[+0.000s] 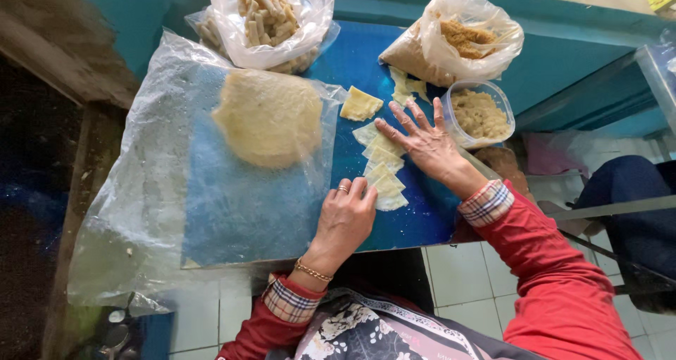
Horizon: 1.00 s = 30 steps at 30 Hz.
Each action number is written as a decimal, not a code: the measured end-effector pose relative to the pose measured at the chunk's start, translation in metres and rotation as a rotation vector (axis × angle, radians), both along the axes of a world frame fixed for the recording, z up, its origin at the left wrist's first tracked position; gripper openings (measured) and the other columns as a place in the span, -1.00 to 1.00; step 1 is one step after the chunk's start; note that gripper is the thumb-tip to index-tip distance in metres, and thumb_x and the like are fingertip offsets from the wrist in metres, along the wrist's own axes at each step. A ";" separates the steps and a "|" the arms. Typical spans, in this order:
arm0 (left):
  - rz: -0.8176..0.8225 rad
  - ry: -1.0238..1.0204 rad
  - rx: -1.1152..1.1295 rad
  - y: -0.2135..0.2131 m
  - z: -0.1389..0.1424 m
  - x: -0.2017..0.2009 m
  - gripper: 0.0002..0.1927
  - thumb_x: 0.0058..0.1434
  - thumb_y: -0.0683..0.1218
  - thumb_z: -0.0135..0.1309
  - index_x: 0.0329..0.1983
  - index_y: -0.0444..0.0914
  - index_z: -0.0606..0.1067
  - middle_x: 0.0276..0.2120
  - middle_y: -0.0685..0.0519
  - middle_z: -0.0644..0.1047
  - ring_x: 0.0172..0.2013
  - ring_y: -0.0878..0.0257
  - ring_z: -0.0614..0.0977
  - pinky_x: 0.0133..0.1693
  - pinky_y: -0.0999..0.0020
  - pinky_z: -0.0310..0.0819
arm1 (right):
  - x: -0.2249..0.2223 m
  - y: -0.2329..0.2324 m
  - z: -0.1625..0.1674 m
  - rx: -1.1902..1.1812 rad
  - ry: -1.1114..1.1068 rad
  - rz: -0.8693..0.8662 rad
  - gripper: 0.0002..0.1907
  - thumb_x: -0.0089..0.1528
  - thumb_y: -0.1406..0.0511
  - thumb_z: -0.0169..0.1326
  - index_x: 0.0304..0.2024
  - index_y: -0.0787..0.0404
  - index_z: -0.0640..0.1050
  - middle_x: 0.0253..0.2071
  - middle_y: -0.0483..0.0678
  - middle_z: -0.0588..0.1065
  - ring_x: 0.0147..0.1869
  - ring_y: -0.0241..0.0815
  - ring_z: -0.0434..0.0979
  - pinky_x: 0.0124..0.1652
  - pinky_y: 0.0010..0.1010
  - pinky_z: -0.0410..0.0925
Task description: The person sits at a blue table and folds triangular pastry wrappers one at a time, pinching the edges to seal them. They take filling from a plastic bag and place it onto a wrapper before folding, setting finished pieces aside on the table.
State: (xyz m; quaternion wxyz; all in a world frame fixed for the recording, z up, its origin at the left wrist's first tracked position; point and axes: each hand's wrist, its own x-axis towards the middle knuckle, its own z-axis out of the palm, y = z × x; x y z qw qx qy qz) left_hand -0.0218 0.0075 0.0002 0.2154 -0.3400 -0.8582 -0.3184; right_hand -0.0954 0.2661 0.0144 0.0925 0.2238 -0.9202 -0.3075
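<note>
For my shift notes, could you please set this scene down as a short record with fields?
Surface: blue table
Left hand: open, fingers touching the near end of a row of dough squares
Right hand: flat, fingers spread on the far end of that row
Separate piece: one dough square lying apart
Under plastic sheet: round flattened dough
Filling: plastic tub beside the right hand
Far edge: bag of rolled sticks; bag of brown crumbly stuff

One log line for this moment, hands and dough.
left hand: on pale square dough wrappers | right hand: flat on wrappers | clear tub of filling: beside right hand
</note>
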 end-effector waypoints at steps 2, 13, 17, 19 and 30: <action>0.000 -0.011 -0.001 0.001 0.000 0.000 -0.91 0.11 -0.17 0.11 -0.31 -0.22 0.47 -0.26 0.01 0.45 -0.23 0.08 0.53 -0.29 0.18 0.43 | -0.007 0.003 -0.002 -0.046 -0.001 -0.019 -0.25 0.33 0.34 -0.11 0.56 -0.26 0.14 0.59 -0.02 0.06 0.60 0.12 0.06 0.38 0.42 -0.24; 0.000 -0.034 0.001 0.000 0.000 0.001 -0.84 0.10 -0.16 0.12 -0.23 -0.25 0.50 -0.22 0.00 0.48 -0.20 0.08 0.54 -0.26 0.17 0.45 | 0.071 -0.035 0.034 -0.176 -0.036 0.170 -0.19 0.21 0.41 0.00 0.47 -0.33 0.25 0.52 -0.04 0.17 0.60 0.03 0.07 0.41 0.35 -0.27; -0.009 -0.041 0.016 -0.002 -0.001 0.003 -0.77 0.13 -0.16 0.12 -0.13 -0.26 0.54 -0.17 0.00 0.50 -0.19 0.08 0.55 -0.26 0.18 0.45 | 0.106 -0.037 0.036 -0.161 -0.057 0.186 -0.23 0.25 0.35 0.01 0.48 -0.34 0.24 0.53 -0.06 0.15 0.60 -0.01 0.06 0.42 0.33 -0.28; -0.009 -0.042 0.038 -0.002 -0.001 0.002 -0.79 0.14 -0.16 0.11 -0.14 -0.25 0.53 -0.15 -0.01 0.51 -0.18 0.08 0.55 -0.25 0.18 0.46 | 0.108 -0.033 0.036 -0.105 -0.048 0.168 -0.23 0.25 0.34 0.00 0.48 -0.38 0.23 0.53 -0.09 0.15 0.59 -0.02 0.07 0.43 0.31 -0.28; -0.023 -0.051 0.037 -0.004 0.001 0.003 -0.84 0.10 -0.19 0.12 -0.23 -0.25 0.51 -0.15 -0.02 0.51 -0.19 0.07 0.55 -0.23 0.17 0.46 | 0.029 -0.012 0.005 -0.126 -0.067 0.032 -0.23 0.31 0.33 -0.10 0.53 -0.33 0.12 0.59 -0.03 0.04 0.60 0.11 0.05 0.38 0.44 -0.27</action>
